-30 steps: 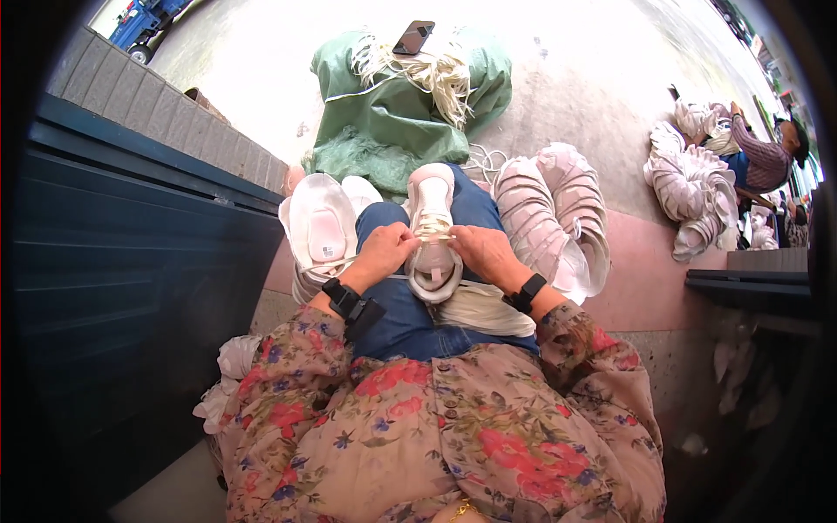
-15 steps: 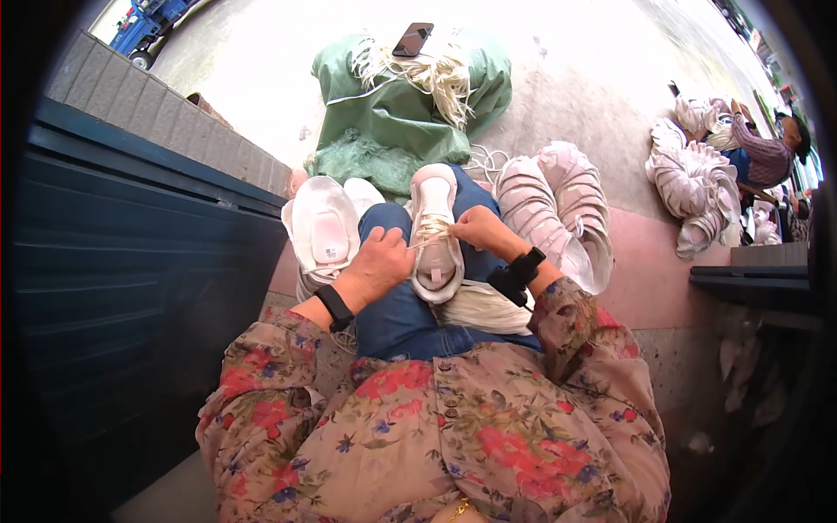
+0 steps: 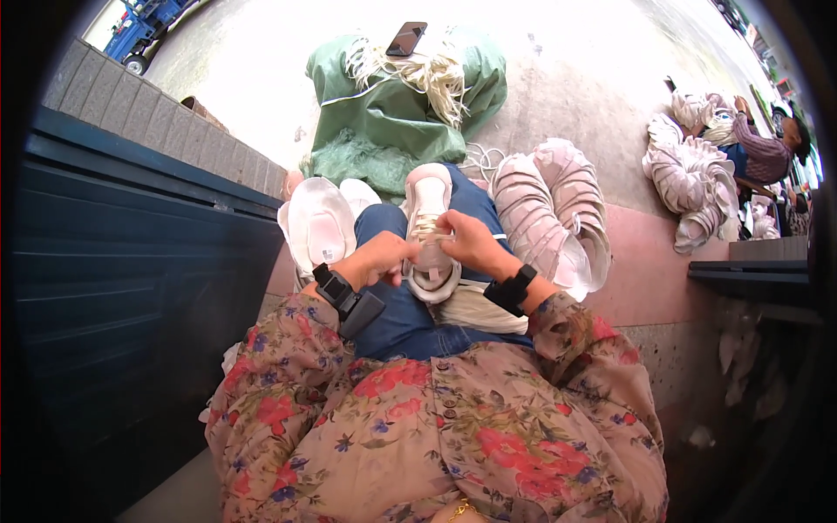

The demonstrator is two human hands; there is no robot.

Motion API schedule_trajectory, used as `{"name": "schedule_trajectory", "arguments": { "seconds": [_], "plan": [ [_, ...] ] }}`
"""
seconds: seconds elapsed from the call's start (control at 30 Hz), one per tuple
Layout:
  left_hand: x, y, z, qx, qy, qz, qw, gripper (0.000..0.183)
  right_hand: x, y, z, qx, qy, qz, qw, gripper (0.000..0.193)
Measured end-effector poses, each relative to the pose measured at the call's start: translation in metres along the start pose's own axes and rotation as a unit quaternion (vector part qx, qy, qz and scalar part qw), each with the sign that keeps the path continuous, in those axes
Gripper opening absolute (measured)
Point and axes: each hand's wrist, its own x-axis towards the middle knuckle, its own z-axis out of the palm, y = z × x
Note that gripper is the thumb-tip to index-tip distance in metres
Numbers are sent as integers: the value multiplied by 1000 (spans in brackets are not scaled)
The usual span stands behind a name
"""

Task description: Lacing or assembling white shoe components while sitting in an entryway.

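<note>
A pale pink and white shoe (image 3: 428,187) lies on my lap between my thighs, toe pointing away and heel opening toward me. Cream shoelace (image 3: 425,224) crosses its middle. My right hand (image 3: 472,241) is closed over the right side of the lacing, thumb and finger pinching the lace. Beside the heel half, on the left, my left hand (image 3: 385,258) has its fingers curled together; whatever is between them is too small to make out. Black bands with small box-shaped devices are on both my wrists.
More pale shoes (image 3: 318,222) rest left of my knee. Rows of stacked shoes (image 3: 547,209) stand right. Ahead, a green-covered bundle (image 3: 384,113) carries loose laces (image 3: 440,83) and a phone (image 3: 406,38). A blue panel (image 3: 131,253) borders my left. A person (image 3: 767,144) sits by shoe piles, far right.
My hands have come closer together over the shoe. The left has turned, its wrist device now showing, and moved toward the heel; the right has shifted slightly toward me.
</note>
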Motion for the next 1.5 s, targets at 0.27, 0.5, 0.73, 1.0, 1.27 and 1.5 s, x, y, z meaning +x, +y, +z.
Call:
{"name": "schedule_trajectory", "arguments": {
  "seconds": [0.27,0.5,0.73,1.0,1.27,1.5],
  "plan": [
    [7,-16,12,-90,39,59,993,21,0,-19,0,-252,-39,-87,963,21],
    [10,-11,16,-228,37,-29,972,28,20,8,-20,-91,-118,-75,986,28],
    [14,-15,16,-110,20,-31,993,22,15,-2,-11,-197,-108,-93,970,18],
    [2,-29,11,556,241,466,644,6,1,-10,-1,-231,47,-118,965,26],
    [-3,-35,-7,575,273,402,658,6,-12,17,-40,118,3,75,990,19],
    [-26,-13,-24,-119,25,212,970,24,-17,-32,-102,369,42,122,920,19]
  ]
}}
